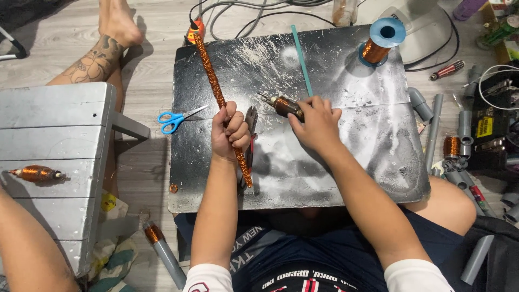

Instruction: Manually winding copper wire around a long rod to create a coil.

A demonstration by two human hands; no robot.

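My left hand [231,132] is closed around a long rod wound with copper wire [212,81], which runs diagonally across the black board [346,157] on my lap. My right hand [315,123] rests on the board and grips a short copper-wound motor rotor [282,104] with a metal shaft pointing left. Dark pliers with a red handle [251,127] lie between my two hands. A thin green stick [303,59] lies above my right hand.
A blue spool of copper wire [380,40] stands at the board's far right. Blue scissors [174,119] overhang its left edge. Another person's legs and a grey bench [51,162] with a copper coil [35,173] are left. Grey pipes and tools lie right.
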